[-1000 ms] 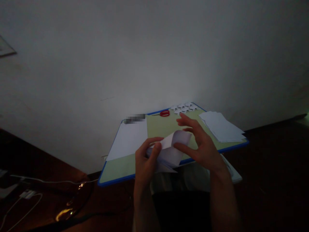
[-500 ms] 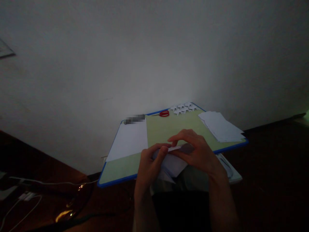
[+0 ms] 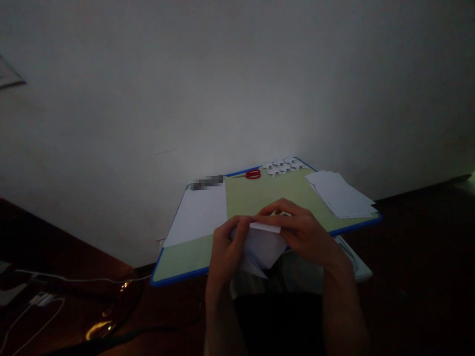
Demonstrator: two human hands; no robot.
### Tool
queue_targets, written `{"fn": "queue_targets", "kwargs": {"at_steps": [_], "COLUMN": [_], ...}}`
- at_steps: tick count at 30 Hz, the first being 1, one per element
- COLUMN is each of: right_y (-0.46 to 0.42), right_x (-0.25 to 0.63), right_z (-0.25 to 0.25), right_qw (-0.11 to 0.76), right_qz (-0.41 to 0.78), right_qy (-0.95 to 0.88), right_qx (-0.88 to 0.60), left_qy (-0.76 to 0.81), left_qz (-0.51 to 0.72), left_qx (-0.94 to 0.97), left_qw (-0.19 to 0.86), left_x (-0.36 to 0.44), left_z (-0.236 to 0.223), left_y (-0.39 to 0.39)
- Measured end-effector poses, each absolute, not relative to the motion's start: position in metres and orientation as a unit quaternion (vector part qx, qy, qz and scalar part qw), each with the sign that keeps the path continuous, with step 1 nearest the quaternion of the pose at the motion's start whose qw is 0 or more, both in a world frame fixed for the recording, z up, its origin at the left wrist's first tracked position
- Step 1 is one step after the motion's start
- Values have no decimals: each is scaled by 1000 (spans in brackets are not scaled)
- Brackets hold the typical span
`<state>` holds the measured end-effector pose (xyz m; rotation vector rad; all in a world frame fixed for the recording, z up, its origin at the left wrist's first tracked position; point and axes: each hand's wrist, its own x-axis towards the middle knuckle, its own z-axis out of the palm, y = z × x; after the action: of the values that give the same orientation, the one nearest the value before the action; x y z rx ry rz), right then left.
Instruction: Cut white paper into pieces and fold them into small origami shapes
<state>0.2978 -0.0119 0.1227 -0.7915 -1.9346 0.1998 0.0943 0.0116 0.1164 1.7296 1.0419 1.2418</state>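
Both of my hands hold a partly folded sheet of white paper (image 3: 262,245) above the front edge of the table. My left hand (image 3: 228,247) pinches its left side, thumb on top, fingers behind. At the upper edge my right hand (image 3: 306,232) grips the paper, with its thumb and fingers pressed along a narrow folded strip that faces me. The two hands' fingertips meet near the middle of that edge. Loose flaps hang down below. Part of the paper is hidden behind my fingers.
On the green table (image 3: 245,198) with blue trim lie red-handled scissors (image 3: 253,174), several white folded paper pieces (image 3: 284,167), a stack of white paper (image 3: 339,195) on the right and a white sheet (image 3: 202,212) on the left. A blurred dark object (image 3: 207,182) lies at the back left. A wall stands behind.
My right hand, spread apart around the paper's raised curl a second ago, has closed on its upper edge. The curled part is now folded down into a flat strip, and the fingertips have come together.
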Motion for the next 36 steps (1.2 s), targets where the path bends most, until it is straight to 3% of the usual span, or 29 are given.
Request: {"fn": "queue_targets", "kwargs": {"at_steps": [6,11,16,23,30,36], "right_y": [-12,-14,-11,4,2,1], "right_x": [294,296,286,267,267,267], "right_z": [125,125,117,118,118,118], "right_qw": [551,635,543,607,612,587], "right_qz": [45,123,290,325,296,276], "right_qy": [-749,-644,-696,-633,-627,-662], "right_qx": [-365,-409,-371,-354,-381,-374], "left_qy": [428,427,362,305,352,279], "left_qz": [500,643,747,725,711,716], "left_qx": [647,512,380,479,559,531], "left_qw": [384,377,410,390,241,357], "left_x": [96,98,103,103,98,101], "left_z": [123,121,122,122,115,116], "left_y": [9,18,23,13,8,10]}}
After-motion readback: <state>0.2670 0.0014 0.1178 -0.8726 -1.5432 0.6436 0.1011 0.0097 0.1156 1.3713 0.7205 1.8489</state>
